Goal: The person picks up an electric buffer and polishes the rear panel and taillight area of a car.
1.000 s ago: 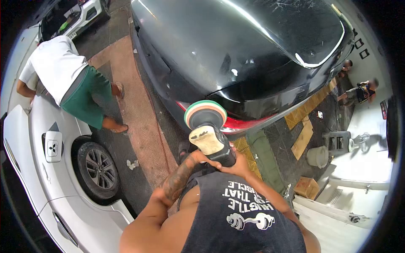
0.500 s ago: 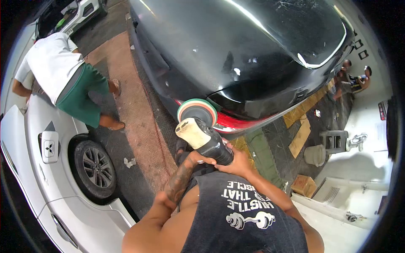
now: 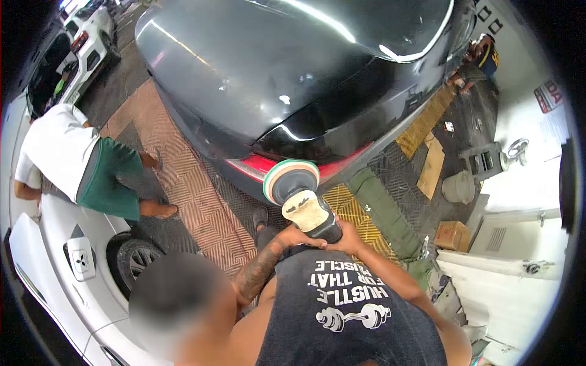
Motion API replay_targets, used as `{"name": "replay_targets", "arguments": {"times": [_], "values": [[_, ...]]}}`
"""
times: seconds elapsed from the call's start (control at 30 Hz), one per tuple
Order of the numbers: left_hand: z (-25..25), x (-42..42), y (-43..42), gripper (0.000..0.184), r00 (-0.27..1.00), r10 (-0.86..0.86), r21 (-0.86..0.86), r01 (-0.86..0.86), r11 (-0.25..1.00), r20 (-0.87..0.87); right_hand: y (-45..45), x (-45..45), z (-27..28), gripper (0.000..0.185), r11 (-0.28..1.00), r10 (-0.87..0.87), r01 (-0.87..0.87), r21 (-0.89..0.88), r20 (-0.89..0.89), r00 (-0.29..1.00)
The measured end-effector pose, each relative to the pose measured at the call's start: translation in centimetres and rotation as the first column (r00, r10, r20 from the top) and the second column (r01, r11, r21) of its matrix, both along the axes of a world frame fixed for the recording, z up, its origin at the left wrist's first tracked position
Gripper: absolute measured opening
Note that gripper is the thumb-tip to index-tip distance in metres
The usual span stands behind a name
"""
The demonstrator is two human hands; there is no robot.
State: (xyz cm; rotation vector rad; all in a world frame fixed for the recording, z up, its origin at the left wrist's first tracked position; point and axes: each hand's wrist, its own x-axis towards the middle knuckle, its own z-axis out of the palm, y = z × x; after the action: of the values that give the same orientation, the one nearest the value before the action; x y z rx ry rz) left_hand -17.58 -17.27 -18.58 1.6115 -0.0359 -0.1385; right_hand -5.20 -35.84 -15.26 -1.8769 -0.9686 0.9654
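Observation:
My left hand [image 3: 301,236], at the end of a tattooed forearm, is closed on the left side of a car polisher's [image 3: 325,229] black body. My right hand [image 3: 349,238] wraps round the rear of the same machine from the right. The polisher has a cream-coloured head and a round black backing plate. Its foam pad [image 3: 311,168] shows a layered green, white and orange edge. It overlaps the red tail light [image 3: 250,163] of a black car [image 3: 232,91]; whether it touches the surface, I cannot tell. Some of my fingers are hidden behind the machine.
A silver car [image 3: 46,262] stands at left, where a person in a white shirt [image 3: 58,152] bends over it. A crouching person [image 3: 482,58] is at upper right. Along the right are a bucket [image 3: 458,188], stool [image 3: 482,160] and cardboard box [image 3: 452,235]. A blurred patch covers the lower left.
The polisher's pad has moved right along the tail light, and the machine points more upright. My view has shifted. Both hands keep hold. A blurred patch appears at lower left.

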Motion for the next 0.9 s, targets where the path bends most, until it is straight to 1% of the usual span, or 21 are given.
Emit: {"name": "replay_targets", "arguments": {"times": [0.03, 0.07, 0.13, 0.23, 0.27, 0.3, 0.33, 0.4, 0.43, 0.47, 0.5, 0.57, 0.6, 0.63, 0.67, 0.7, 0.73, 0.77, 0.8, 0.83, 0.9], "values": [[1.5, -0.1, -0.6, 0.082, 0.999, 0.013, -0.212, -0.02, 0.977, -0.034, -0.5, 0.0, -0.1, 0.079, 1.0, 0.015, -0.015, -0.024, -0.012, 1.0], [0.6, -0.5, -1.1, 0.082, 0.999, 0.001, -0.211, -0.009, 0.977, -0.038, -0.9, -0.1, -0.4, 0.078, 1.0, 0.008, -0.008, -0.002, -0.055, 0.998], [-1.3, -1.6, -1.9, 0.08, 0.976, 0.109, -0.318, -0.166, 0.933, -0.189, -0.7, -0.1, -0.8, 0.075, 1.0, 0.03, -0.031, -0.006, -0.075, 0.997], [-1.4, -0.7, -2.4, 0.08, 0.967, 0.101, -0.302, -0.171, 0.938, -0.233, -1.5, 0.5, -2.8, 0.078, 0.997, 0.077, -0.08, -0.013, -0.153, 0.985], [-1.0, 0.1, -2.7, 0.08, 0.973, 0.114, -0.31, -0.173, 0.935, -0.199, -2.3, 0.5, -4.5, 0.081, 1.0, 0.027, -0.029, -0.005, -0.165, 0.986], [-0.4, 1.0, -2.8, 0.091, 0.987, 0.113, -0.142, -0.128, 0.982, -0.111, -2.9, 0.6, -5.9, 0.084, 1.0, -0.001, 0.003, 0.013, -0.18, 0.984], [1.8, 1.6, -3.1, 0.093, 0.976, 0.15, -0.152, -0.174, 0.973, -0.155, -3.1, 0.4, -4.7, 0.091, 0.998, -0.061, 0.061, -0.003, -0.188, 0.98], [0.4, 2.7, -3.9, 0.103, 0.965, 0.189, -0.083, -0.207, 0.975, -0.184, -4.5, 0.2, -6.7, 0.095, 0.981, -0.186, 0.195, -0.002, -0.32, 0.929], [3.4, 3.4, -3.5, 0.111, 0.963, 0.076, -0.266, -0.146, 0.953, -0.257, -4.1, -0.1, -6.4, 0.096, 0.96, -0.213, 0.267, 0.08, -0.404, 0.889], [3.1, 3.9, -3.8, 0.111, 0.975, 0.159, -0.247, -0.195, 0.949, -0.158, -3.9, 0.0, -5.5, 0.098, 0.926, -0.243, 0.35, 0.142, -0.487, 0.839], [3.9, 4.2, -3.5, 0.11, 0.977, 0.146, -0.212, -0.177, 0.961, -0.156, -3.1, 0.4, -4.9, 0.098, 0.928, -0.226, 0.339, 0.157, -0.488, 0.843], [5.1, 3.8, -2.7, 0.106, 0.971, 0.204, -0.187, -0.225, 0.956, -0.124, -2.3, 1.3, -3.8, 0.092, 0.958, -0.115, 0.224, 0.18, -0.474, 0.873], [5.4, 3.3, -2.5, 0.103, 0.96, 0.264, -0.2, -0.277, 0.94, -0.089, -1.7, 1.8, -2.1, 0.086, 0.992, -0.055, 0.1, 0.079, -0.444, 0.894], [5.5, 2.8, -2.4, 0.1, 0.95, 0.306, -0.221, -0.31, 0.925, -0.053, -1.1, 1.8, -0.4, 0.081, 0.998, -0.067, 0.065, -0.019, -0.394, 0.917], [5.3, 2.1, -2.2, 0.093, 0.951, 0.282, -0.26, -0.307, 0.916, -0.13, -0.6, 1.9, 0.5, 0.081, 1.0, -0.025, 0.026, -0.002, -0.361, 0.932], [5.4, 1.9, -2.4, 0.093, 0.964, 0.233, -0.27, -0.26, 0.927, -0.129, -0.7, 1.8, 1.2, 0.082, 1.0, 0.018, -0.013, 0.017, -0.323, 0.946], [5.4, 1.8, -2.5, 0.087, 0.954, 0.268, -0.326, -0.297, 0.897, -0.133, -1.6, 1.5, 1.2, 0.082, 0.999, -0.026, 0.032, 0.013, -0.322, 0.947], [5.4, 2.0, -2.7, 0.082, 0.941, 0.308, -0.377, -0.339, 0.862, -0.142, -2.4, 1.1, 1.0, 0.073, 0.984, -0.039, 0.106, 0.143, -0.411, 0.911], [5.8, 2.4, -3.0, 0.082, 0.951, 0.274, -0.375, -0.308, 0.874, -0.142, -2.9, 0.6, 0.8, 0.065, 0.945, -0.031, 0.186, 0.27, -0.493, 0.869], [6.3, 2.8, -3.2, 0.076, 0.943, 0.301, -0.388, -0.332, 0.86, -0.141, -4.4, -0.2, -0.7, 0.065, 0.937, -0.057, 0.218, 0.273, -0.495, 0.867], [7.2, 3.9, -3.9, 0.069, 0.939, 0.316, -0.405, -0.345, 0.847, -0.139, -8.5, -2.5, -5.8, 0.059, 0.945, -0.186, 0.269, 0.184, -0.373, 0.909]]}}
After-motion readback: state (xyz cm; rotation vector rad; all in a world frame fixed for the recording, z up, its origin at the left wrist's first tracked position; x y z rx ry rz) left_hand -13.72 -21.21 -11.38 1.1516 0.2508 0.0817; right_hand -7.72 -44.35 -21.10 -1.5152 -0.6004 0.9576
